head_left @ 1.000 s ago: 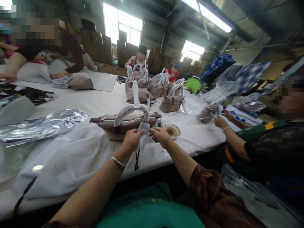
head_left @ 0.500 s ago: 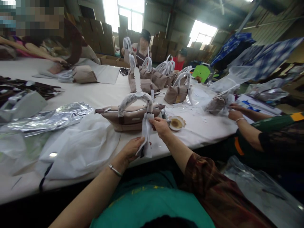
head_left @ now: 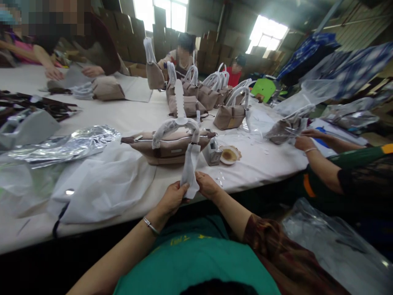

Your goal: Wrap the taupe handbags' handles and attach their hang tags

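A taupe handbag [head_left: 162, 155] with dark trim stands before me at the table's near edge, its handles [head_left: 159, 130] wrapped in white. From its right side hangs a tag or strap end wrapped in white tissue paper [head_left: 192, 164]; what lies inside the wrap is hidden. My left hand [head_left: 172, 198] pinches the lower left edge of this tissue paper. On its lower right edge, the fingers of my right hand [head_left: 207, 185] are closed. A tape dispenser [head_left: 214, 153] stands by the bag's right end.
Several wrapped-handle handbags [head_left: 208, 96] stand farther back. Silver film [head_left: 73, 141] and a white cloth bag [head_left: 110, 188] lie left. A shell-shaped dish [head_left: 230, 155] sits right. A co-worker's hands [head_left: 307, 141] hold a plastic-covered bag at right; other people work across the table.
My right hand has slid down the tissue paper to its lower edge, near my left hand. Across the table, a person has moved a handbag to the left.
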Demonstrator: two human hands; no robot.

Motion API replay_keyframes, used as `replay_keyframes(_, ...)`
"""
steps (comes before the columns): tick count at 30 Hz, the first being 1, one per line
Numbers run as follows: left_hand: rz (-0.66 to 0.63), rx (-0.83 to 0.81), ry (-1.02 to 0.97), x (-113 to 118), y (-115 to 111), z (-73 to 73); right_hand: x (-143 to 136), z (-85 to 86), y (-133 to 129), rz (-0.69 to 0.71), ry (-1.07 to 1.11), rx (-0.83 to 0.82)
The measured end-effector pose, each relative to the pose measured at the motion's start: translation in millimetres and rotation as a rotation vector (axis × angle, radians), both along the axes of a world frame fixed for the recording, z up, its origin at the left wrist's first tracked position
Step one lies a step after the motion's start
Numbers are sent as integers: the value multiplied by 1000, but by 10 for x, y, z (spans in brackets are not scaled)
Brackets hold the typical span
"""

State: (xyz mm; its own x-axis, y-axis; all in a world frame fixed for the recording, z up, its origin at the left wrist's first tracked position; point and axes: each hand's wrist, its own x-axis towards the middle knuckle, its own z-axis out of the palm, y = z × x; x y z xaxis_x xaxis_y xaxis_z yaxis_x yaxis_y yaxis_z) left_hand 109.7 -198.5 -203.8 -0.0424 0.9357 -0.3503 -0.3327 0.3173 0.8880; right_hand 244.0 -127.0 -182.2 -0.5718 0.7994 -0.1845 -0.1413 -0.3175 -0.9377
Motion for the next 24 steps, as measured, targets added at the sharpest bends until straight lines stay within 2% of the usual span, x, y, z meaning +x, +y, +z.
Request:
replay_keyframes(3, 51, 63, 106, 85, -21, -62, -95, -54, -63, -25, -19, -28)
replay_keyframes(8, 32, 159, 227, 114, -82, -43, -209, -100, -18, -271, -168, 118)
replay_keyframes(10, 15, 191, 187, 72, -94, 20, -218, -117, -9, -320, -219, 192)
replay_keyframes(13, 2, 171, 14, -8, -54, 136, -219, -129, 6, -363, -285, 259)
replay_keyframes(15, 9, 108, -4, -37, 10, 190, -225, -130, 27, -387, -318, 289)
replay_keyframes(20, 74, 117, 294, -5, 154, 168, -270, -146, 75, -413, -256, 285)
replay_keyframes(24, 123, 142, 296, 5, 183, 116, -215, -123, 110, -313, -229, 297)
